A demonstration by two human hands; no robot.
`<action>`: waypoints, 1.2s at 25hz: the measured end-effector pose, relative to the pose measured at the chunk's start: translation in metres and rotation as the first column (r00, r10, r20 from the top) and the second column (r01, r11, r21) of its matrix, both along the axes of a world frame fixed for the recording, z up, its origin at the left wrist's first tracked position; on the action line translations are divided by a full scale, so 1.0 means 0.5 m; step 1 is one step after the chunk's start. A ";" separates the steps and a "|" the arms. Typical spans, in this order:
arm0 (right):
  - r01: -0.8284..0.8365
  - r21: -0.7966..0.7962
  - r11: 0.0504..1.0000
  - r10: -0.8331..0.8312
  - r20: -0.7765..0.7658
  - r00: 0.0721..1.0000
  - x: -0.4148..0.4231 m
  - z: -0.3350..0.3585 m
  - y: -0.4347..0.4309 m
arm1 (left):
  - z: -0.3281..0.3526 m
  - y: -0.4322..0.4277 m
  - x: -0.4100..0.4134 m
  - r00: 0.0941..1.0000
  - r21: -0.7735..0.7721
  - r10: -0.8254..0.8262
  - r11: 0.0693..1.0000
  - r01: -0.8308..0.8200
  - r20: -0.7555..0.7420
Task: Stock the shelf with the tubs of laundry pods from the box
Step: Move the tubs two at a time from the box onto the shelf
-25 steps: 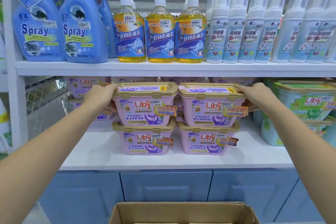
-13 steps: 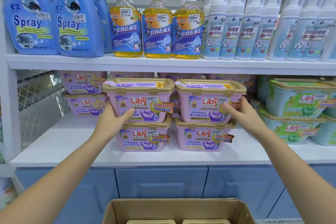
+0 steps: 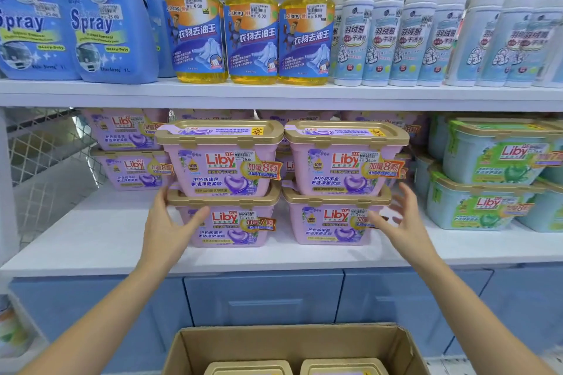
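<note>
**Hands drop from the upper tubs to the lower row**

Four pink tubs of laundry pods stand at the front of the lower shelf (image 3: 91, 240) in two stacks of two. The upper left tub (image 3: 221, 158) sits on the lower left tub (image 3: 227, 221), and the upper right tub (image 3: 345, 158) sits on the lower right tub (image 3: 332, 219). More pink tubs stand behind and to the left, and green tubs (image 3: 487, 179) are stacked to the right.

Half a second ago both hands were on the fronts of the upper tubs; a second ago they gripped those tubs by the outer ends. Now both hands are lower, beside the bottom row. The left hand (image 3: 169, 228) is open, fingers against the left end of the lower left tub and thumb across its front corner. The right hand (image 3: 402, 222) is spread wide, fingers apart, just off the right end of the lower right tub; whether it touches cannot be told, as the fingers are blurred. Neither hand carries anything.

The cardboard box (image 3: 292, 344) sits below at the bottom edge of the view, with two gold tub lids (image 3: 249, 368) showing inside. The view is closer to the shelf than before.
</note>
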State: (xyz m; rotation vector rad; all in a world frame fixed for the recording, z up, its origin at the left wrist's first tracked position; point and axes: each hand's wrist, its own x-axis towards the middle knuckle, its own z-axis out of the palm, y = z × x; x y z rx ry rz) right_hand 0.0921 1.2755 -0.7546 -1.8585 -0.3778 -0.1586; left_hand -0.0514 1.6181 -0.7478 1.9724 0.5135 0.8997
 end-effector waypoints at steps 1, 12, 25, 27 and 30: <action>0.010 -0.024 1.000 -0.010 -0.033 0.999 -0.003 -0.024 0.002 | -0.023 0.003 -0.002 0.996 -0.029 0.004 1.000 -0.006 -0.087; 0.186 -0.364 0.912 -0.192 0.022 0.981 0.044 -0.088 0.059 | -0.101 0.014 0.051 0.938 0.100 0.062 0.995 -0.029 -0.341; 0.158 -0.268 0.950 -0.163 0.006 0.987 0.198 -0.081 -0.050 | -0.100 -0.088 0.216 0.962 0.065 -0.014 0.997 0.033 -0.274; 0.150 -0.243 0.958 -0.154 0.003 0.988 0.212 -0.078 -0.060 | -0.101 -0.100 0.236 0.961 0.055 -0.023 0.998 0.039 -0.274; 0.145 -0.247 0.958 -0.152 -0.009 0.988 0.228 -0.077 -0.075 | -0.099 -0.111 0.260 0.956 0.062 -0.028 0.997 0.048 -0.292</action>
